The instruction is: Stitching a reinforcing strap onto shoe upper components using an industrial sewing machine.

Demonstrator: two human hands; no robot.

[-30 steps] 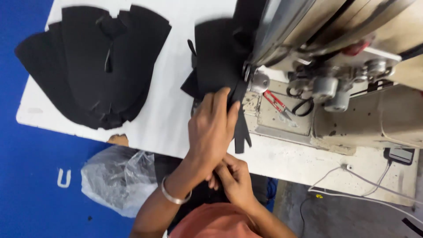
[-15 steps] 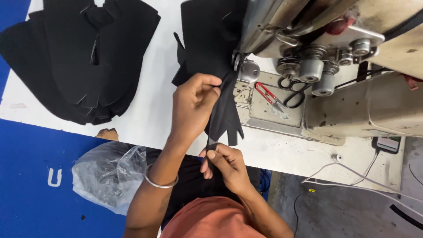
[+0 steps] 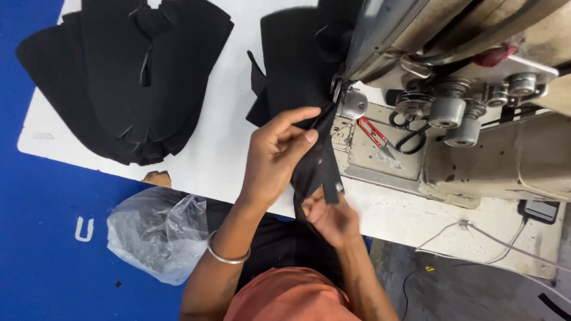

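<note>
My left hand (image 3: 275, 156), with a metal bangle on the wrist, pinches a black fabric strip (image 3: 318, 169) just in front of the sewing machine's needle area (image 3: 348, 101). Below it, at the table's near edge, my right hand (image 3: 331, 218) grips the lower end of the same strip. The strip runs up to a larger black fabric piece (image 3: 295, 65) lying on the white table (image 3: 220, 160) beside the machine head (image 3: 452, 41).
A stack of black cut fabric pieces (image 3: 128, 77) lies at the table's left. Red thread snips (image 3: 373, 132) and black-handled scissors (image 3: 410, 139) rest on the machine bed. A clear plastic bag (image 3: 156, 235) hangs below the table edge; a phone (image 3: 539, 210) and cables lie right.
My left hand has stretched its thumb and fingers along the strip toward the machine. My right hand has slid lower on the strip. The view has shifted slightly.
</note>
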